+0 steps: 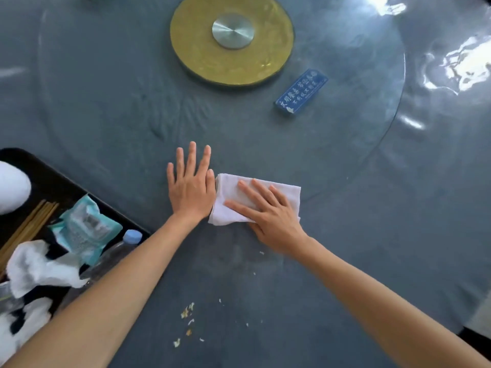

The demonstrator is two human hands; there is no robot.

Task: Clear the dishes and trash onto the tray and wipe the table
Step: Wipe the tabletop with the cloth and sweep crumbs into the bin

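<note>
A folded white cloth (287, 193) lies on the grey table (345, 235), and my right hand (268, 213) presses flat on top of it with fingers spread. My left hand (191, 184) lies flat on the table just left of the cloth, touching its edge, fingers apart and holding nothing. A black tray (53, 181) at the left holds a white dish (12, 187), wooden chopsticks (29, 227), a teal wrapper (85, 229), a clear bottle with a blue cap (119, 251) and crumpled white napkins (39, 269). Small food crumbs (187, 313) lie on the table between my forearms.
A gold turntable base with a metal hub (231, 41) sits at the table's centre under a glass lazy Susan. A blue sign block (301, 92) rests to its right. Glare shines off the table cover at the far right.
</note>
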